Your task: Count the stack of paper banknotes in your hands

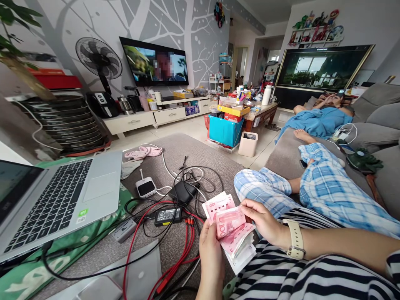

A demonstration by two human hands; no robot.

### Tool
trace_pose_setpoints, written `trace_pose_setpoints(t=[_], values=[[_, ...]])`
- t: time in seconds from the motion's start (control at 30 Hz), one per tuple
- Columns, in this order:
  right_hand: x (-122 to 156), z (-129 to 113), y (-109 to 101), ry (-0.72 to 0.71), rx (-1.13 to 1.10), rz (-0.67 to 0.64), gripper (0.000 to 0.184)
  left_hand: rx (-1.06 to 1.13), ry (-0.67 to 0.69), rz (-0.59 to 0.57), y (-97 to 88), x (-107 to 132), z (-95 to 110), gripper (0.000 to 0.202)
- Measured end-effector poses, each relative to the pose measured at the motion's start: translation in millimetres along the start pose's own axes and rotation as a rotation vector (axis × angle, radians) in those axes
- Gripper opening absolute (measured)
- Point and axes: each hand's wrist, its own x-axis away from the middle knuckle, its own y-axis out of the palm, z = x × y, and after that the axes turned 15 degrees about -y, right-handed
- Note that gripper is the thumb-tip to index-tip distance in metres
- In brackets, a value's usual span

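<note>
A stack of red 100 banknotes [237, 239] is held in front of my lap. My left hand [211, 246] closes round the stack from the left, thumb on top. One note [230, 221] is bent over, its right edge pinched between the thumb and fingers of my right hand [261, 218]. More notes [218, 205] fan out behind it at the upper left. White paper shows beneath the lower end of the stack. Much of the left fingers is hidden under the notes.
Left of my hands lie tangled cables [187, 233], a black power adapter [168, 216], a small white device [145, 187] and an open laptop [78, 187] on a green cloth. A person under a blue blanket [321, 123] lies on the sofa at the right.
</note>
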Motion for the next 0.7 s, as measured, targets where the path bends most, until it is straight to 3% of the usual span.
trace_pose_setpoints(t=[0.3,0.7], values=[[-1.3,-7.2,0.8,0.005,0.076,-0.023,0.028,0.006,-0.018,-0.022,-2.2,0.7,-1.8,0.030],[-7.2,-3.3,0.3,0.059,0.051,0.130,0.031,-0.067,0.034,-0.031,-4.1,-2.3,-3.9,0.031]])
